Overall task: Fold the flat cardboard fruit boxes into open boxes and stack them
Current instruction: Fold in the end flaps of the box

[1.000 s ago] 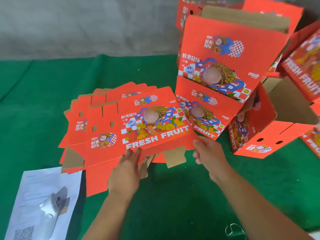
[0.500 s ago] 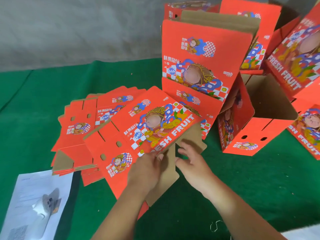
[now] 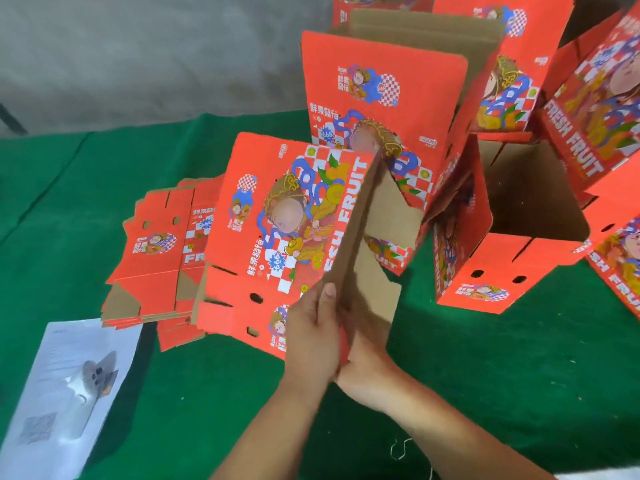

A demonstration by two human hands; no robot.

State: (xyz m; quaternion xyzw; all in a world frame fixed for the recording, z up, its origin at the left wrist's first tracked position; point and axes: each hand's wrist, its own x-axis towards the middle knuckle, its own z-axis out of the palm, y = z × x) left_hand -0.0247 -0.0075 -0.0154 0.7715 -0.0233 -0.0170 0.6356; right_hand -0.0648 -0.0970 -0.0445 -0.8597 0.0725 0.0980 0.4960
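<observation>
Both hands meet at the lower edge of one flat red fruit box [image 3: 277, 237], which I hold tilted up off the green cloth [image 3: 485, 393]. My left hand [image 3: 311, 336] grips the printed red side, thumb laid along the fold. My right hand [image 3: 367, 372] curls round the brown inner side from underneath; its fingertips are hidden behind the cardboard. The box is partly opened, its brown flaps [image 3: 381, 237] swinging out to the right.

Near the cloth's left front edge lies a white printed sheet [image 3: 65, 386]. Just beyond it, behind the box I hold, rests the pile of flat boxes [image 3: 156, 258], fanned out unevenly. To my right an opened box [image 3: 512, 258] lies tipped, its brown inside facing up. Farther back, nested folded boxes [image 3: 381, 88] stand as a stack, partly hidden by the one in my hands. More red boxes [image 3: 595, 109] crowd the far right corner, with a grey wall [image 3: 138, 57] behind the cloth.
</observation>
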